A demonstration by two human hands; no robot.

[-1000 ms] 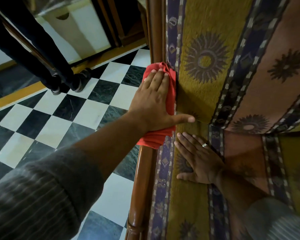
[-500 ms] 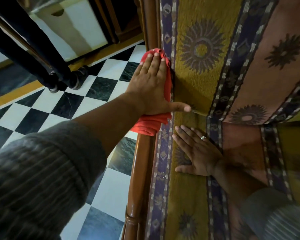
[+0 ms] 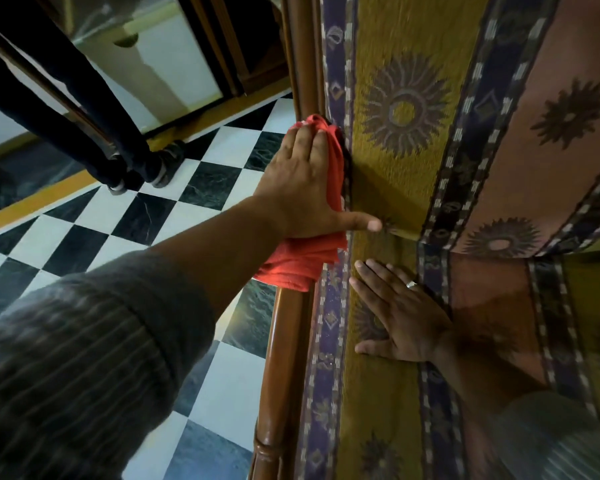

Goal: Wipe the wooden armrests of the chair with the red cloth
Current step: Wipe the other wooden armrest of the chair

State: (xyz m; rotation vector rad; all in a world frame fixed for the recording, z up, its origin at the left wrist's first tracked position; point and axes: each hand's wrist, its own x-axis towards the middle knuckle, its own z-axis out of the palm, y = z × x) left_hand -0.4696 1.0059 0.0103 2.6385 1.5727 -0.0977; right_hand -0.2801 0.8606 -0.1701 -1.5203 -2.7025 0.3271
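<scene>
armrest (image 3: 284, 341) runs near-to-far; left hand (image 3: 302, 188) presses red cloth (image 3: 302, 261) lengthwise

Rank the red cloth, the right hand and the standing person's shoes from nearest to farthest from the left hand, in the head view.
1. red cloth: pressed under the left hand on the wooden armrest.
2. right hand: flat on the seat cushion, just right of the cloth.
3. shoes: on the checkered floor, off to the left.

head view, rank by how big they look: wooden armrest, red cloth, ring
1. wooden armrest, spanning the frame
2. red cloth, partly under the left hand
3. ring, tiny on the right hand
</scene>
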